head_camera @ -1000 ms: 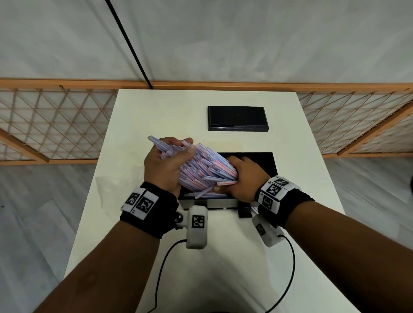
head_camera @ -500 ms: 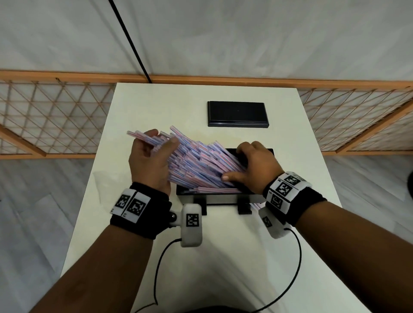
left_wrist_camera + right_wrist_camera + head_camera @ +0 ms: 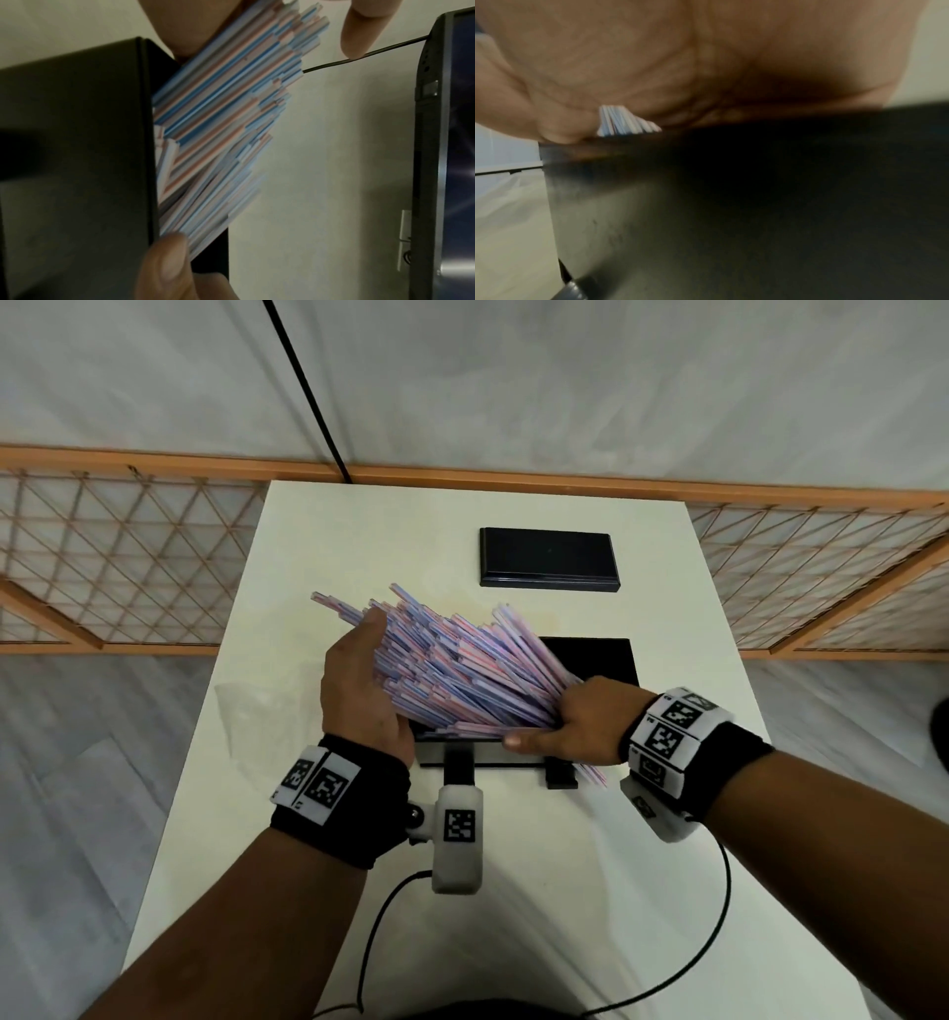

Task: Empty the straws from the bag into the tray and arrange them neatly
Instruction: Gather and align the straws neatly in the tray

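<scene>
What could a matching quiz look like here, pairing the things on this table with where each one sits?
Things:
1. bundle of pink-and-blue striped straws
2. flat black rectangular lid
3. crumpled clear plastic bag
4. open black tray

Places:
A. lying at the left edge of the white table
B. gripped between the left hand and right hand
C. under the straws and hands
D. alone at the table's far end

Pairs: 1-B, 2-D, 3-A, 4-C
</scene>
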`<state>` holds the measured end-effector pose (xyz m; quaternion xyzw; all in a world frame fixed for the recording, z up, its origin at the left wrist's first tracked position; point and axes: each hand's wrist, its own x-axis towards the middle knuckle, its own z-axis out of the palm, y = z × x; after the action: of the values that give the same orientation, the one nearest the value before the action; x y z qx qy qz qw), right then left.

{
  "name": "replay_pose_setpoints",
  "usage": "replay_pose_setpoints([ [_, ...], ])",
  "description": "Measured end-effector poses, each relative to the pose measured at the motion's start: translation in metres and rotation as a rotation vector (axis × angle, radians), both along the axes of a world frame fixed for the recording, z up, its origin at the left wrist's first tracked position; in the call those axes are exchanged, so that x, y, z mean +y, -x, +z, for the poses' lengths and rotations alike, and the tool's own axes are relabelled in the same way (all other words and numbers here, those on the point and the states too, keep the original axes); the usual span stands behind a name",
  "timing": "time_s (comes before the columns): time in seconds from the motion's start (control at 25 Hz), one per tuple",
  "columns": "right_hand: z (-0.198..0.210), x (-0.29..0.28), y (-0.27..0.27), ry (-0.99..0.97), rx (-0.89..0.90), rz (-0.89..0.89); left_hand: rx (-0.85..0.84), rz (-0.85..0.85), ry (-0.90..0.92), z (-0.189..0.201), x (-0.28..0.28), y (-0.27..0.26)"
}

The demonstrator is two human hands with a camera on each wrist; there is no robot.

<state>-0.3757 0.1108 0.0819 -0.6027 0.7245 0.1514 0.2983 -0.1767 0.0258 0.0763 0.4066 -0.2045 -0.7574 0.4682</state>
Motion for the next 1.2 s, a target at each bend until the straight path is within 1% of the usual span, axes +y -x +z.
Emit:
replay_pose_setpoints([
  [0.12, -0.005, -0.005, -0.002, -0.088, -0.045, -0.017, -0.020, 0.063, -0.019, -0.002, 0.004, 0.002],
  [0.32, -0.008, -0.010, -0.007, -0.211, 0.016, -0.007, -0.047, 0.144, -0.048, -0.004, 0.006, 0.005],
  [0.52, -0.016, -0.017, -0.004, -0.137, 0.025, -0.021, -0.056, 0.159, -0.047, -0.004, 0.005, 0.006],
  [0.72, -0.017, -0.017, -0.007, -0.140, -0.070, -0.047, -0.083, 0.155, -0.053, -0.005, 0.005, 0.006],
  [0.96, -0.015, -0.015, -0.008, -0.050, -0.185, -0.017, -0.097, 0.157, -0.016, -0.002, 0.006, 0.006],
  [1.04, -0.015, -0.013, -0.008, -0.005, -0.247, -0.016, -0.135, 0.147, 0.013, -0.005, 0.006, 0.006],
  [1.2, -0.013, -0.011, -0.012, 0.140, -0.445, -0.139, -0.263, 0.088, 0.107, -0.005, 0.007, 0.009],
])
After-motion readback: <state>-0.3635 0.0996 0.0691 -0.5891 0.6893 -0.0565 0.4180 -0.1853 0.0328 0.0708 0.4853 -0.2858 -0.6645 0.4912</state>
